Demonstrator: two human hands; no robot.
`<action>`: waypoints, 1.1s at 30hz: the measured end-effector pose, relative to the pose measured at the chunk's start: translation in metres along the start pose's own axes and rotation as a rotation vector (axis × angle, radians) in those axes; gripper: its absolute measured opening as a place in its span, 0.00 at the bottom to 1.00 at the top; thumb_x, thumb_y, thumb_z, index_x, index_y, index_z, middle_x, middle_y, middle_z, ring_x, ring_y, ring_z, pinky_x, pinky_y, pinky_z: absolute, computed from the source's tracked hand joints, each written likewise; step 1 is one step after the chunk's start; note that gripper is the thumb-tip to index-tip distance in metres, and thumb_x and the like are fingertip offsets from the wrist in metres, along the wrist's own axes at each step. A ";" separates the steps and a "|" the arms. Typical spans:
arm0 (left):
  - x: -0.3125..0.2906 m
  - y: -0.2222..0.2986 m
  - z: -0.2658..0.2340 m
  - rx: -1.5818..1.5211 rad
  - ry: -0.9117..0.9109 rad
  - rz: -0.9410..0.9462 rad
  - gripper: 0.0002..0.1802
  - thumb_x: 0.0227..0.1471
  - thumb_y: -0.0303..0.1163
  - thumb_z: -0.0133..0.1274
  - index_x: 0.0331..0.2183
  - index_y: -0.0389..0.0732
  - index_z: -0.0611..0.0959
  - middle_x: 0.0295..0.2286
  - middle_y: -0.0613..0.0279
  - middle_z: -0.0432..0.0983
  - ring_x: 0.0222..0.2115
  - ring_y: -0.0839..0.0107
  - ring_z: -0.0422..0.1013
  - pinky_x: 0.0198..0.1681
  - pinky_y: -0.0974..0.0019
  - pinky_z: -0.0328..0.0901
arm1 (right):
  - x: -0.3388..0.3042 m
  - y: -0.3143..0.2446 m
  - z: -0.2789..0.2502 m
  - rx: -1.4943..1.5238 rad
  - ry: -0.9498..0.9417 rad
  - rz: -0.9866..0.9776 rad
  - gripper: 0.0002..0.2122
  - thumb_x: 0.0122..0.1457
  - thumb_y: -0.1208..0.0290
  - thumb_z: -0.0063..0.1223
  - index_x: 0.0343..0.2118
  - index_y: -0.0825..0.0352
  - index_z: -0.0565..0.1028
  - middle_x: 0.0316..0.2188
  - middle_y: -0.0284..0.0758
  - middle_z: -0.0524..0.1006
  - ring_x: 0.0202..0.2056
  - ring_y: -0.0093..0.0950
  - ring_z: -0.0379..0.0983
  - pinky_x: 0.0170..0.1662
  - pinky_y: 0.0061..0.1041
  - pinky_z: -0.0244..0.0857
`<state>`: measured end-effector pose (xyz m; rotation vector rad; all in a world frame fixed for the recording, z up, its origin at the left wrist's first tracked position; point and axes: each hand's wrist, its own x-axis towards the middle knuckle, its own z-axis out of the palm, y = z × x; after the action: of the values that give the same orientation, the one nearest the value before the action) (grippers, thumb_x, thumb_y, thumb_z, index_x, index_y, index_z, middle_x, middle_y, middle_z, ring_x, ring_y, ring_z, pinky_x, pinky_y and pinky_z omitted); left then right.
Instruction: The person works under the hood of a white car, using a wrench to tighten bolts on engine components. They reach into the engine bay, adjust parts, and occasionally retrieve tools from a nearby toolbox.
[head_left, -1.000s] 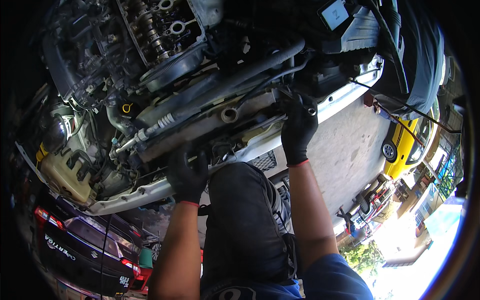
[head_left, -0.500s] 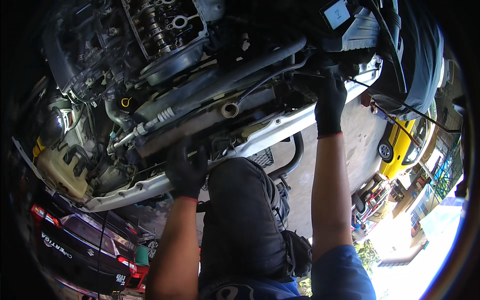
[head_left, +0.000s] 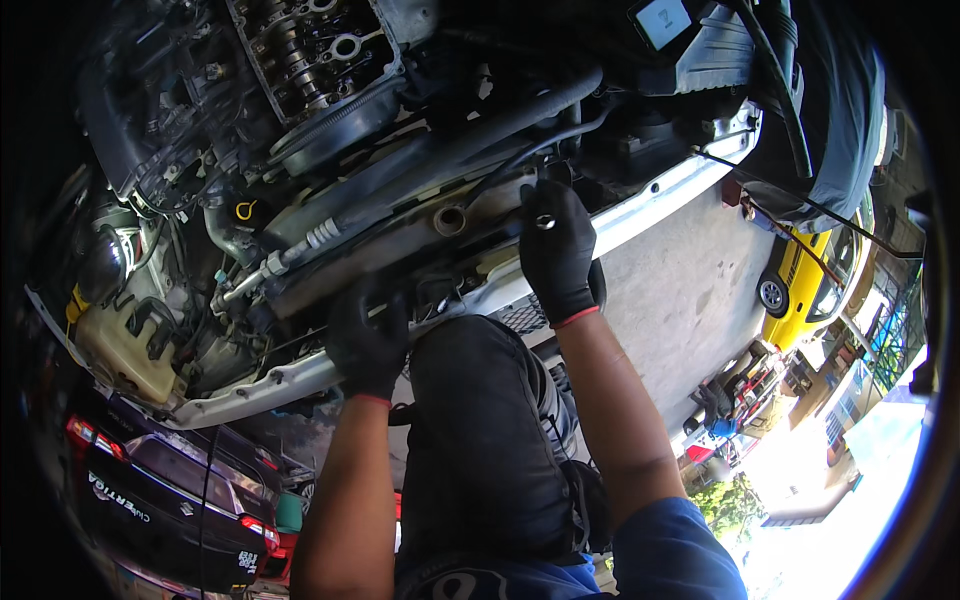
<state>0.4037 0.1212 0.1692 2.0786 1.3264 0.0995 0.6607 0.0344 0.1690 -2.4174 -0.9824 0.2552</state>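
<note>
Both of my hands wear black gloves with red cuffs, over the front of a car's engine bay. My right hand (head_left: 562,250) is closed above the white front crossbar (head_left: 655,188), beside the radiator. A small round shiny metal piece (head_left: 545,222), shaped like a socket end, shows at its fingers. My left hand (head_left: 368,340) is at the crossbar's left part, its fingers curled and dark against the bay; what they hold, if anything, is hidden. Between the hands lies the radiator top with its open round filler neck (head_left: 450,219).
The engine (head_left: 310,60) stands uncovered at the upper left, its camshaft parts showing. A thick black hose (head_left: 500,120) crosses the bay. A pale plastic reservoir (head_left: 125,345) sits at left. A thin rod (head_left: 800,205) slants at right. My dark-trousered leg (head_left: 470,430) is against the crossbar.
My right hand has moved left and nearer from the right end of the bay, and a shiny metal piece now shows at it. The left hand has stayed nearly in place.
</note>
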 end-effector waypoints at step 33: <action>-0.008 -0.028 0.009 -0.092 -0.067 -0.092 0.22 0.58 0.39 0.62 0.50 0.37 0.83 0.43 0.51 0.81 0.43 0.56 0.79 0.47 0.56 0.73 | 0.007 -0.004 -0.007 0.532 0.289 0.478 0.06 0.71 0.72 0.50 0.40 0.68 0.76 0.33 0.34 0.79 0.34 0.20 0.75 0.39 0.23 0.70</action>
<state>0.3817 0.1173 0.1485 1.9246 1.3494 0.0499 0.6662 0.0387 0.1773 -2.0728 -0.1628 0.2792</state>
